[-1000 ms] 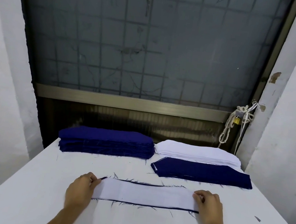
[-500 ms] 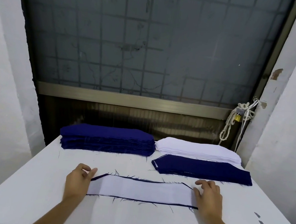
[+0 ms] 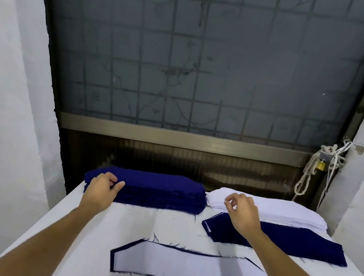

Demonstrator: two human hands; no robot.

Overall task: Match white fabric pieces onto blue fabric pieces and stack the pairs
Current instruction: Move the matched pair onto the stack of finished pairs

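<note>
Step in hand, as judged: fetching the next blue piece and the next white piece.

The left hand point(image 3: 101, 189) is gripping the left end of the thick dark blue fabric stack point(image 3: 163, 188). Its fingers are curling over the top edge and its thumb is lying against the near side. Whether only the top layer is being held, I cannot tell.

The right hand point(image 3: 243, 214) is hovering just right of that stack, over the near-left corner of the flat white fabric stack point(image 3: 285, 209). Its fingers are loosely curled, thumb and forefinger a little apart, holding nothing.

Technique note: each hand should be peeling one layer only, pinching at an end corner and lifting along the length. The frayed blue threads are likely to be dragging a second piece up.

Positions, all relative to the blue stack:
- White stack: lying immediately right, ends nearly touching.
- Low blue-topped pile of finished pairs point(image 3: 289, 241): lying to the near right, in front of the white stack.
- White-on-blue matched pair point(image 3: 186, 269): lying well nearer the person, on the white worktop point(image 3: 101, 230).

Orientation:
- The stacks and the pair are all running with their long axes left to right.
- The pair is showing angled ends and a thin blue rim around the white.
- The finished pile is lying slightly skewed, with its right end nearer the person.
</note>
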